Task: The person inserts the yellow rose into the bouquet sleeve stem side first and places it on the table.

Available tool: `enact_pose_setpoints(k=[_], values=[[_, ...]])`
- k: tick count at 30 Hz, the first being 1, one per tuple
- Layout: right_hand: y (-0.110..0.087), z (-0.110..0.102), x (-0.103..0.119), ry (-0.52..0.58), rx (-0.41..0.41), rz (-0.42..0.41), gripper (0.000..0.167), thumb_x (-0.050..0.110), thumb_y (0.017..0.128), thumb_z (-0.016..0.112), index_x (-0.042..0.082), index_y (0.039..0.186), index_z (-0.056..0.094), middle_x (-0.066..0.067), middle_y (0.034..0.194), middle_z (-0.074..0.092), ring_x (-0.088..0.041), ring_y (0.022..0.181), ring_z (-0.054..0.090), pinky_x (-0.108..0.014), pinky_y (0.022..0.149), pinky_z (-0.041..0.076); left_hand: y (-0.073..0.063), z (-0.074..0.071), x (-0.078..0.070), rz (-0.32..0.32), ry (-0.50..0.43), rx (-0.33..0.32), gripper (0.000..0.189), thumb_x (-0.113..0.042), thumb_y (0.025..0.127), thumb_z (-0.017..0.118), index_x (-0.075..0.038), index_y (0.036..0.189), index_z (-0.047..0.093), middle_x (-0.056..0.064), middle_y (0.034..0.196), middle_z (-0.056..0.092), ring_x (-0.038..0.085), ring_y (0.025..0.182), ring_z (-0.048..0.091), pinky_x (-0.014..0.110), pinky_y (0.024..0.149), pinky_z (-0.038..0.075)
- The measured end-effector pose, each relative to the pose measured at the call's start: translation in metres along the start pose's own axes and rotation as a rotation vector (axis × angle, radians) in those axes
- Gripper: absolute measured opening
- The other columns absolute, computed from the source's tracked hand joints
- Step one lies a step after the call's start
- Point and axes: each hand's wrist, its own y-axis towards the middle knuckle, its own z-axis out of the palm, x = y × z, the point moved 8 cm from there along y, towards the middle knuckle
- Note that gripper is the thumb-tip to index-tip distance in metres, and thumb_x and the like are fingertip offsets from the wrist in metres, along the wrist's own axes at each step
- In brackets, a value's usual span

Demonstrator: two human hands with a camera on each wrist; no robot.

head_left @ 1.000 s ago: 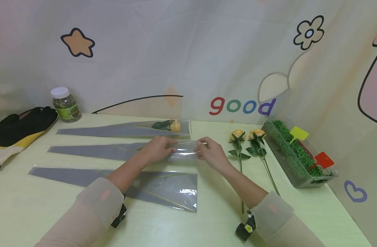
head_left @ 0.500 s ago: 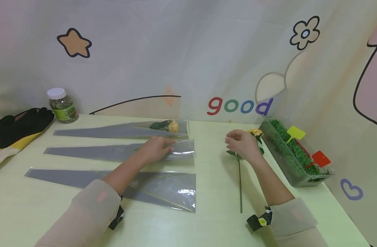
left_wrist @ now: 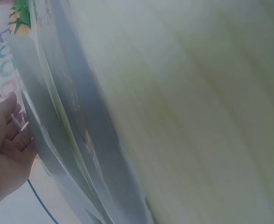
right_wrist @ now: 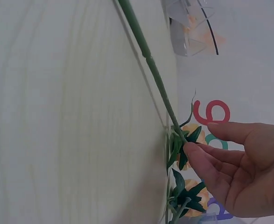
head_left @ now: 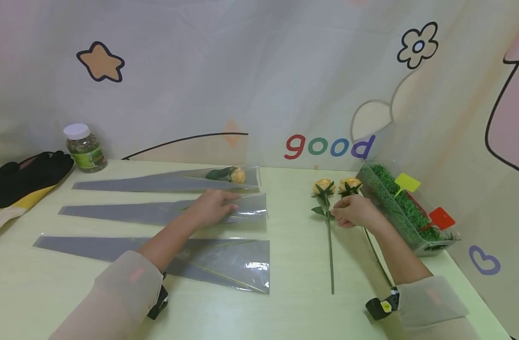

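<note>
My left hand (head_left: 213,207) lies over the middle flower sleeve (head_left: 115,210), a grey and clear plastic cone; its bent fingers and thumb pinch the film near the wide end. In the left wrist view a clear strip shows between the fingers of the left hand (left_wrist: 13,140). Two artificial yellow roses lie at the right: the left rose (head_left: 330,255) and the right rose (head_left: 350,184). My right hand (head_left: 356,210) reaches across the right rose. Thumb and a finger of the right hand (right_wrist: 249,170) pinch the left rose's stem (right_wrist: 160,88) below the bloom, index finger held apart.
A bagged rose (head_left: 238,175) lies in the back sleeve (head_left: 123,182). Another sleeve (head_left: 230,264) lies in front. At right stands a clear box (head_left: 416,238) of fake grass with yellow and red tags. Back left are a lidded jar (head_left: 86,153) and a glove (head_left: 28,177).
My right hand has left the middle sleeve's mouth, moved right to the roses, then down from the left bloom to its stem. My left hand has stayed on the middle sleeve.
</note>
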Motion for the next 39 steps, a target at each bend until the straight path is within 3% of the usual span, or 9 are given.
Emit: enact_pose_setpoints(k=[5, 10, 15, 19, 23, 29, 34, 36, 39], values=[[0.003, 0.010, -0.007, 0.034, 0.053, -0.004, 0.036, 0.010, 0.091, 0.057, -0.016, 0.116, 0.051, -0.009, 0.074, 0.064, -0.015, 0.064, 0.060, -0.032, 0.064, 0.054, -0.001, -0.001, -0.001, 0.005, 0.000, 0.000, 0.037, -0.019, 0.092, 0.059, -0.005, 0.126, 0.057, 0.010, 0.077, 0.062, 0.007, 0.042, 0.024, 0.029, 0.055, 0.038], [0.008, 0.015, -0.013, 0.038, 0.035, 0.023, 0.037, 0.011, 0.091, 0.057, -0.016, 0.117, 0.051, -0.011, 0.075, 0.066, -0.018, 0.067, 0.065, -0.032, 0.063, 0.055, -0.002, 0.000, -0.001, 0.004, 0.001, 0.009, 0.037, -0.018, 0.092, 0.059, -0.004, 0.126, 0.057, 0.016, 0.114, 0.062, 0.007, 0.044, 0.028, 0.031, 0.066, 0.044], [0.010, 0.016, -0.011, 0.038, 0.006, 0.049, 0.035, 0.009, 0.091, 0.056, -0.016, 0.114, 0.053, -0.012, 0.074, 0.066, -0.019, 0.066, 0.066, -0.032, 0.062, 0.055, -0.002, -0.001, -0.001, 0.008, 0.011, 0.002, 0.037, -0.018, 0.092, 0.059, -0.003, 0.125, 0.057, 0.016, 0.123, 0.057, 0.010, 0.048, 0.035, 0.035, 0.072, 0.044], [0.012, 0.015, -0.006, 0.035, -0.026, 0.053, 0.030, 0.009, 0.090, 0.057, -0.015, 0.108, 0.058, -0.010, 0.070, 0.066, -0.019, 0.063, 0.066, -0.032, 0.060, 0.055, -0.002, -0.003, -0.003, 0.021, 0.007, -0.008, 0.037, -0.017, 0.091, 0.060, -0.001, 0.124, 0.058, 0.016, 0.123, 0.057, 0.018, 0.078, 0.057, 0.038, 0.086, 0.045], [0.015, 0.013, -0.005, 0.014, -0.066, 0.055, 0.026, 0.009, 0.089, 0.059, -0.013, 0.102, 0.063, -0.009, 0.068, 0.066, -0.017, 0.060, 0.065, -0.031, 0.058, 0.055, -0.002, -0.003, -0.003, 0.031, 0.006, -0.004, 0.037, -0.017, 0.092, 0.059, 0.000, 0.124, 0.057, 0.016, 0.123, 0.056, 0.025, 0.104, 0.057, 0.042, 0.094, 0.041], [0.019, 0.013, -0.007, 0.016, -0.096, 0.069, 0.027, 0.010, 0.088, 0.060, -0.014, 0.101, 0.064, -0.009, 0.067, 0.066, -0.015, 0.057, 0.064, -0.030, 0.056, 0.054, -0.001, -0.001, -0.002, 0.024, -0.005, 0.003, 0.037, -0.017, 0.092, 0.059, -0.001, 0.125, 0.057, 0.016, 0.120, 0.059, 0.013, 0.062, 0.049, 0.037, 0.080, 0.045], [0.021, 0.019, -0.008, 0.054, -0.089, 0.072, 0.024, 0.007, 0.086, 0.061, -0.014, 0.098, 0.065, -0.008, 0.065, 0.066, -0.014, 0.056, 0.064, -0.029, 0.056, 0.054, 0.000, 0.000, -0.003, 0.030, -0.006, 0.002, 0.036, -0.017, 0.091, 0.060, -0.001, 0.124, 0.058, 0.014, 0.122, 0.058, 0.015, 0.078, 0.056, 0.039, 0.088, 0.044], [0.022, 0.020, -0.008, 0.064, -0.094, 0.074, 0.022, 0.006, 0.084, 0.062, -0.014, 0.095, 0.066, -0.008, 0.064, 0.066, -0.013, 0.055, 0.064, -0.028, 0.055, 0.054, 0.000, 0.000, -0.003, 0.031, -0.007, 0.004, 0.036, -0.017, 0.091, 0.060, -0.001, 0.123, 0.059, 0.013, 0.118, 0.061, 0.015, 0.071, 0.056, 0.038, 0.087, 0.045], [0.022, 0.022, -0.009, 0.081, -0.095, 0.083, 0.022, 0.005, 0.083, 0.062, -0.014, 0.094, 0.066, -0.007, 0.063, 0.066, -0.012, 0.054, 0.064, -0.027, 0.055, 0.054, 0.000, 0.002, -0.002, 0.015, -0.023, 0.015, 0.036, -0.018, 0.091, 0.060, -0.002, 0.124, 0.059, 0.013, 0.110, 0.065, 0.008, 0.048, 0.037, 0.034, 0.074, 0.046]])
